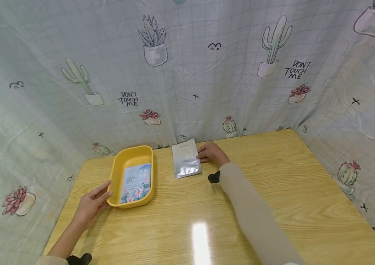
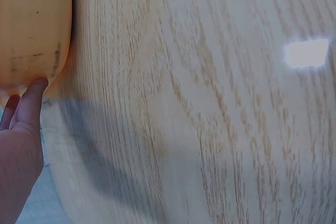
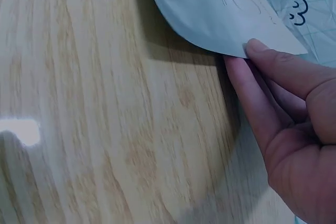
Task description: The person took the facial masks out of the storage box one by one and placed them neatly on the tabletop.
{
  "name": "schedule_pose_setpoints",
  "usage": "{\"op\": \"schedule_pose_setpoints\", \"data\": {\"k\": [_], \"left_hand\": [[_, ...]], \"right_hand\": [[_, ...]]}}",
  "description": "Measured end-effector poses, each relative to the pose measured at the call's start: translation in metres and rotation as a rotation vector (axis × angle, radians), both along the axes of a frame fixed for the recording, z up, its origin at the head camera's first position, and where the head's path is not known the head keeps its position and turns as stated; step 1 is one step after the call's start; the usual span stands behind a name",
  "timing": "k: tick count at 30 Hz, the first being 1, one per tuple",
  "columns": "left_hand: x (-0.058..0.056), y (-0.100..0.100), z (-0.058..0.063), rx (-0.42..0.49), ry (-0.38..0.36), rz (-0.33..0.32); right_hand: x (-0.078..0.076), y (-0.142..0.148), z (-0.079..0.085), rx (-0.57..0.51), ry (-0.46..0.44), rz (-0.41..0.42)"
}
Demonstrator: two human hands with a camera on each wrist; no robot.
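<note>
Clearly, from the head view, a cactus-print curtain [image 1: 194, 73] rises along the table's twelve o'clock edge, just behind a white and silver pouch [image 1: 186, 159]. The pouch lies on the wooden table [image 1: 257, 206], between two and three o'clock of a yellow tray [image 1: 152, 173]; inside the tray rests a blue, flower-printed packet [image 1: 136, 184]. The left hand [image 1: 91, 204] grasps the tray's rim at eight o'clock, its forearm running toward seven. The right hand [image 1: 209, 152] pinches the pouch's edge at three o'clock, with the sleeved forearm [image 1: 257, 217] stretching toward five.

In the left wrist view, the tray's scuffed outer wall fills ten o'clock and a glare patch [image 2: 307, 53] sits between two and three. The left hand comes in from eight o'clock, fingertips against the tray's near end.

In the right wrist view, the pouch hangs over from one o'clock and curtain shows at two. The right hand enters from between three and four, thumb above the pouch's edge, fingers below.
</note>
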State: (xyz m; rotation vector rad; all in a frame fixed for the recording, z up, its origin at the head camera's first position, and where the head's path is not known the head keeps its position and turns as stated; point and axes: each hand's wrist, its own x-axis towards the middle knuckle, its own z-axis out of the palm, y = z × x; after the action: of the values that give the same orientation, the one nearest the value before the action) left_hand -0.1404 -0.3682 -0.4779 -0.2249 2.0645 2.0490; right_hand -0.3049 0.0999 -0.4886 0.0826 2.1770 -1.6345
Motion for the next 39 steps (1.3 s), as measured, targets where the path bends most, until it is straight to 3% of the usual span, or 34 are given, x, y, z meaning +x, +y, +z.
{"op": "schedule_pose_setpoints", "data": {"k": [10,16,23,30,34,39], "left_hand": [[0.000,0.001,0.000,-0.005,0.002,-0.001],[-0.001,0.000,0.000,0.005,0.010,0.000],[-0.001,-0.002,0.000,0.008,-0.005,0.003],[-0.001,-0.001,0.001,0.009,-0.002,0.006],[-0.001,-0.001,0.002,0.013,-0.002,-0.002],[-0.002,-0.002,0.003,0.021,-0.001,-0.016]], "right_hand": [[0.003,-0.006,-0.002,-0.030,-0.044,-0.130],[0.004,-0.006,0.001,-0.023,-0.061,-0.130],[0.004,-0.003,0.007,0.066,0.017,-0.045],[0.001,-0.004,0.014,0.171,0.165,0.079],[-0.002,-0.009,0.019,0.224,0.247,0.181],[-0.002,-0.023,0.027,0.210,0.355,0.330]]}}
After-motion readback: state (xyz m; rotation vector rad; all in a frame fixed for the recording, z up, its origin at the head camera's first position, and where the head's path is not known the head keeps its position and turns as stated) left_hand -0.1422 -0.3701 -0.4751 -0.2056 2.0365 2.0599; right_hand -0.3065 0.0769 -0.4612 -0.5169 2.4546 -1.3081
